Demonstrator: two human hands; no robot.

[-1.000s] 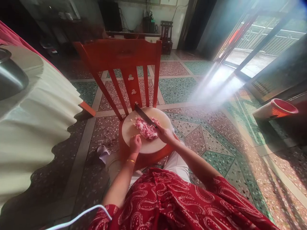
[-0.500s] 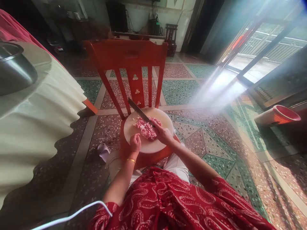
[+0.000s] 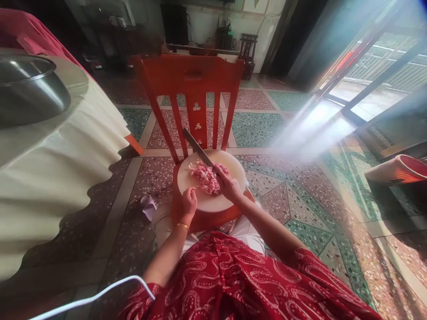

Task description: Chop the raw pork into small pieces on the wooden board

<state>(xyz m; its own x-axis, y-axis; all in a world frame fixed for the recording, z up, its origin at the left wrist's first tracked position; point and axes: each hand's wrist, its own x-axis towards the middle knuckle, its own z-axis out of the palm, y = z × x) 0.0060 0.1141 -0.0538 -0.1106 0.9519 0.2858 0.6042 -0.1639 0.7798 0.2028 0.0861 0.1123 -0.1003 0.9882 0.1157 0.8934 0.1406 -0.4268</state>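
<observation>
The right hand (image 3: 227, 186) grips the handle of a knife (image 3: 199, 148), whose blade slants up and to the far left above the chopped raw meat (image 3: 207, 177). The meat lies in a heap at the middle of a round cutting board (image 3: 203, 202) on the seat of a red chair (image 3: 193, 84). The left hand (image 3: 188, 205) rests at the board's near left edge, fingers curled shut, holding nothing.

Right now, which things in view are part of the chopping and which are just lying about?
In use:
right hand, gripping the knife
left hand, on the chopping board rim
minced meat
red chair under the board

Lying about:
metal bowl
red basket
white cable
</observation>
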